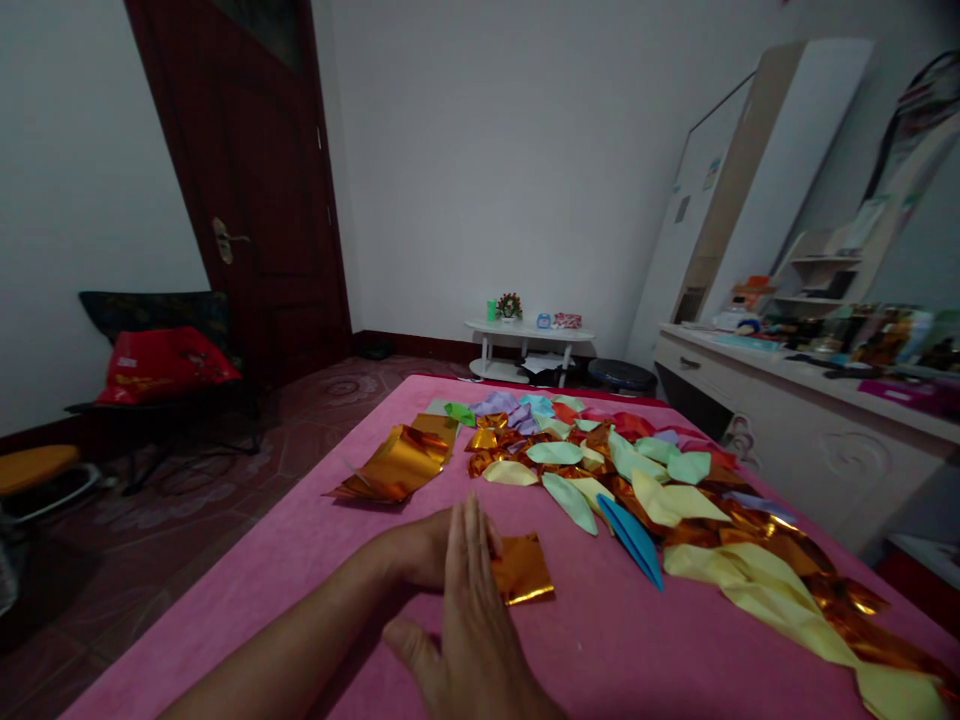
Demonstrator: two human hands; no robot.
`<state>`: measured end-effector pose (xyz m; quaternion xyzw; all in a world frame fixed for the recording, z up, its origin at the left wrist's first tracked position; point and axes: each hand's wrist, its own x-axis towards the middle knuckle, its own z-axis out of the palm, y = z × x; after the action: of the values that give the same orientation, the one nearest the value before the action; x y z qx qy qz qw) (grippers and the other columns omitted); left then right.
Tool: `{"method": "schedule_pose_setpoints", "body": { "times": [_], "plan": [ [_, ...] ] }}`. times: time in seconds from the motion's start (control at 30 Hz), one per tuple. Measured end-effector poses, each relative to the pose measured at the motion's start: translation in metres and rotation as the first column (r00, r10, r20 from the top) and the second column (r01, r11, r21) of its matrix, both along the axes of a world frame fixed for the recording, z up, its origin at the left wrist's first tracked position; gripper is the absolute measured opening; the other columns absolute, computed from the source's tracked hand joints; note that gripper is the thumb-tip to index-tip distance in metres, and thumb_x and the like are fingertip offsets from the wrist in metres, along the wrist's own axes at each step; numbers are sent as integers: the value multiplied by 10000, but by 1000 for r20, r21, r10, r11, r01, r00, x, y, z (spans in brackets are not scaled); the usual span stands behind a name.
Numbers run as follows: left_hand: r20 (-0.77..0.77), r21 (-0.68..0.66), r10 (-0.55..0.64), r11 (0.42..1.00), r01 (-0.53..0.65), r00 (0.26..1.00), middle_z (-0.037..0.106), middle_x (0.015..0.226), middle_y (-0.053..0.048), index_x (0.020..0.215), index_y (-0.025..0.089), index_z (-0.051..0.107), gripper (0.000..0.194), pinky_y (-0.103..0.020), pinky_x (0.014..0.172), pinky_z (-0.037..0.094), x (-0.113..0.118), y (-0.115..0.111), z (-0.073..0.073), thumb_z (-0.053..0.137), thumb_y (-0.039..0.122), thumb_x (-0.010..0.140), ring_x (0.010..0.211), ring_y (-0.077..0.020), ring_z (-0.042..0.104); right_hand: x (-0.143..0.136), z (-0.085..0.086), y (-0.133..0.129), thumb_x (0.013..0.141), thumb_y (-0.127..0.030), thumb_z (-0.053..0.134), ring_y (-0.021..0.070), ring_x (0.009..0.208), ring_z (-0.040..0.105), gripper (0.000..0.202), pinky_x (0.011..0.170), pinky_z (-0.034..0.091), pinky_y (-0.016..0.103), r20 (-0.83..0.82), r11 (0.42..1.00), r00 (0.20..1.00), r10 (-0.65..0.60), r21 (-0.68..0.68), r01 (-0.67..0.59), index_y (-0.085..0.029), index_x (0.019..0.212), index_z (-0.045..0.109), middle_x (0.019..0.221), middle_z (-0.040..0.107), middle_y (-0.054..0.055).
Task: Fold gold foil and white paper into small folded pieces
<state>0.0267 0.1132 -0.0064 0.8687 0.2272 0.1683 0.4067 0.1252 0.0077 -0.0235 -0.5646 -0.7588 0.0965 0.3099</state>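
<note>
A small folded sheet of gold foil paper [525,570] lies on the pink cover in front of me. My right hand [476,610] rests over its left side, fingers stretched out together and thumb held apart. Coming in from the left, my left hand [433,552] is beside the paper's left edge, partly behind my right hand. A fingertip of it shows by the foil, but most of its fingers are hidden. Further off lies a stack of gold foil sheets [397,460], its edges curled. To the right, a blue folded paper [631,540] lies nearest the foil.
Many folded papers in pale green [553,453], yellow [757,580], purple, red and gold cover the right of the pink surface [300,560]. Beyond it stand a white side table [480,326], a dresser [750,370] and a chair with a red bag [169,365].
</note>
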Motion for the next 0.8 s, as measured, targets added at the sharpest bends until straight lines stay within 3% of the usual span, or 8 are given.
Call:
{"method": "schedule_pose_setpoints", "body": {
  "times": [0.1,0.2,0.27,0.37,0.53,0.63,0.7,0.8],
  "plan": [
    [-25,57,-16,998,17,1000,629,984,-60,998,168,612,320,-304,842,498,2,0,3,698,300,719,876,-177,584,-6,-14,-2,773,-466,661,352,1425,-46,1061,1149,189,540,31,995,999,-32,-92,35,-7,1501,40,1558,-40,206],
    [-53,138,-30,990,37,998,618,861,-32,885,160,629,201,-283,800,489,4,1,3,690,237,710,788,-156,556,12,-18,-1,764,-517,647,368,1410,-61,1065,1149,184,530,94,986,995,46,-162,-30,37,1484,90,1538,-67,222],
    [-63,111,20,994,-13,998,591,878,-17,890,159,623,309,-255,737,483,3,1,2,759,224,620,770,-146,534,33,-18,-2,784,-559,603,374,1407,-16,1047,1140,220,515,149,969,976,158,-213,-124,74,1465,121,1521,-26,251],
    [-83,-13,106,994,-108,991,560,975,-10,981,173,616,540,-221,658,460,-1,3,1,842,272,500,786,-140,521,72,-20,-4,777,-625,568,412,1398,64,1026,1112,248,565,271,969,942,196,-202,-143,81,1441,232,1500,70,284],
    [-191,28,180,984,-178,965,592,970,-15,963,193,646,423,-238,663,438,7,-3,9,807,230,573,784,-153,551,120,-43,-4,839,-555,505,413,1352,316,828,1037,378,575,434,991,896,93,50,-126,-5,1437,346,1480,249,277],
    [-227,269,433,889,-371,873,625,846,-42,819,176,650,155,-322,771,432,35,-22,17,715,219,685,829,-213,575,123,-52,-3,809,-542,544,432,1317,380,839,982,439,565,470,964,882,24,223,-145,26,1406,389,1449,323,307],
    [-83,310,482,844,-437,872,630,899,-61,862,185,637,95,-345,829,425,60,-39,20,627,220,774,886,-222,572,119,-51,-2,801,-523,556,434,1254,467,791,942,473,559,489,945,872,0,285,-160,27,1361,456,1380,439,318],
    [182,178,395,887,-425,900,577,1101,-76,1053,201,586,221,-326,898,432,91,-61,20,568,256,840,1053,-212,518,114,-45,-1,777,-433,601,403,1148,573,674,881,519,535,513,939,858,27,280,-197,-72,1339,513,1297,567,252]
  ]
}}
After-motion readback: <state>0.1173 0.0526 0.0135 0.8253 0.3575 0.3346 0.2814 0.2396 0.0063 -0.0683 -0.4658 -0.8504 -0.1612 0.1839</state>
